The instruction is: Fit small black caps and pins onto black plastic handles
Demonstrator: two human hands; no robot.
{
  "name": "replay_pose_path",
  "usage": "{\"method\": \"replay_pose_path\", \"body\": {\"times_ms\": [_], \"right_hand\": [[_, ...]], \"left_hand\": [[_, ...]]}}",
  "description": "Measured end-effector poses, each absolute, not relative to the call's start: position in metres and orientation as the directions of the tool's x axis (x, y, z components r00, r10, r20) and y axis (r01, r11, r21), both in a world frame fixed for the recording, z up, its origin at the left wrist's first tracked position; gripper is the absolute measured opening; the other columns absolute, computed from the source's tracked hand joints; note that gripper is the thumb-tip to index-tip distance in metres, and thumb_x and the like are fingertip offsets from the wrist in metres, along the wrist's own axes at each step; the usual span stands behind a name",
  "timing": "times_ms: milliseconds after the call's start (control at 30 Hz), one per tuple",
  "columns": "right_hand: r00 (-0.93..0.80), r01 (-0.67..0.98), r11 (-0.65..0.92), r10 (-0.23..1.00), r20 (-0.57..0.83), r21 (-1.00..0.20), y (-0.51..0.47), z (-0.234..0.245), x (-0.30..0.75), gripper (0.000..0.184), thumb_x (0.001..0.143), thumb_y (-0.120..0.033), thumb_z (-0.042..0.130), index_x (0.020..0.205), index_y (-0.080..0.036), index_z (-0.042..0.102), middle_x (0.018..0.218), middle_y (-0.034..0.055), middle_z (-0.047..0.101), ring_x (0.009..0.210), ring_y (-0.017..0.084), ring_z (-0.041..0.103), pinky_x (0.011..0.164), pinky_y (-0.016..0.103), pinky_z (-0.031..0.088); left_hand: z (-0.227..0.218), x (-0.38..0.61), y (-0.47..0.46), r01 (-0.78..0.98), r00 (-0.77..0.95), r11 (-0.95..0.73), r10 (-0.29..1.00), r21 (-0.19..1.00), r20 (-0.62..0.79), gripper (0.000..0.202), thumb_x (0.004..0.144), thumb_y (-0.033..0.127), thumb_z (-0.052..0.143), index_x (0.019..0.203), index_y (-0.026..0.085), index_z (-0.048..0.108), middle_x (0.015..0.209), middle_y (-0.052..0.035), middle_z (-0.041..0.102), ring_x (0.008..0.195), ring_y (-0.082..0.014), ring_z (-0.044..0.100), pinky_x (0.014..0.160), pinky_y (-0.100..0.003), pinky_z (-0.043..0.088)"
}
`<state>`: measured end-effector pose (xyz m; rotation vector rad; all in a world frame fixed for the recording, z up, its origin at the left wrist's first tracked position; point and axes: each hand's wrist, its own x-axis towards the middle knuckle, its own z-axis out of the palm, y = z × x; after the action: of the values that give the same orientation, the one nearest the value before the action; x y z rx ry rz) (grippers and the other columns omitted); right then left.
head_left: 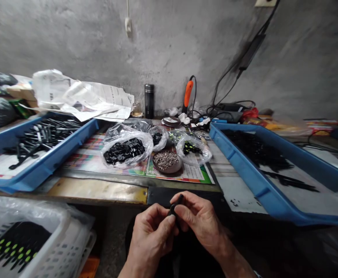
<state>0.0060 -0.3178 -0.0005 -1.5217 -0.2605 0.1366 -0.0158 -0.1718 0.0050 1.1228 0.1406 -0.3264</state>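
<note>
Part (172, 209), small and black, sits between the left hand (150, 233) and the right hand (206, 223), pinched in the fingertips of both, held close together. Beyond, on the table (97, 189), a dish (175, 168) of metal pieces (165, 159) lies between two blue trays (254, 189).

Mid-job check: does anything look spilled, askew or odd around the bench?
Two mild oddities: crumpled white paper sheets overlap the back edge of the left blue plastic tray, looking untidy, and small dark specks stand out on the pale flat panel beside the right blue plastic tray; loose bits or stains, I cannot tell.
</note>
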Motion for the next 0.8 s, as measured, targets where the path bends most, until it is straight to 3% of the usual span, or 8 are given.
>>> {"method": "replay_pose_path", "body": {"times_ms": [167,400,600,800], "right_hand": [[0.967,0.046,-0.057,0.252,0.03,-0.997,-0.314,0.004,0.003,0.017,0.088,-0.032,0.062,0.089,-0.015,0.059,0.065,-0.0019,0.057,0.054,0.011,0.055,0.049,0.016,0.042],[0.963,0.022,-0.043,0.268,0.009,-0.999,-0.312,0.004,0.003,0.021,0.087,-0.035,0.062,0.091,-0.015,0.059,0.064,-0.0023,0.056,0.054,0.011,0.054,0.049,0.017,0.042],[0.988,0.114,-0.169,0.125,0.094,-0.979,-0.309,0.001,0.003,0.015,0.085,-0.031,0.059,0.083,-0.015,0.058,0.064,-0.0022,0.054,0.051,0.01,0.051,0.045,0.017,0.04],[0.969,0.085,-0.025,0.236,0.077,-0.996,-0.322,-0.004,0.009,0.029,0.093,-0.043,0.063,0.088,-0.014,0.062,0.057,-0.0045,0.048,0.045,0.007,0.042,0.042,0.014,0.033]], "left_hand": [[0.005,-0.016,-0.173,0.306,0.951,0.36,-0.163,0.881,-0.264,0.063,0.049,0.066,0.089,0.062,0.013,0.057,0.048,0.0013,0.056,0.035,-0.0024,0.038,0.033,-0.013,0.027],[-0.005,-0.014,-0.168,0.281,0.953,0.356,-0.215,0.891,-0.214,0.054,0.064,0.06,0.085,0.067,0.013,0.059,0.055,-0.0003,0.063,0.036,-0.0017,0.038,0.034,-0.013,0.027],[0.001,-0.015,-0.174,0.318,0.947,0.363,-0.172,0.876,-0.272,0.058,0.055,0.062,0.089,0.065,0.013,0.058,0.051,0.001,0.058,0.036,-0.0028,0.04,0.035,-0.013,0.027],[-0.002,-0.017,-0.171,0.373,0.923,0.382,-0.244,0.846,-0.297,0.053,0.059,0.057,0.088,0.068,0.014,0.059,0.053,-0.0016,0.063,0.034,-0.003,0.039,0.034,-0.015,0.027]]}}
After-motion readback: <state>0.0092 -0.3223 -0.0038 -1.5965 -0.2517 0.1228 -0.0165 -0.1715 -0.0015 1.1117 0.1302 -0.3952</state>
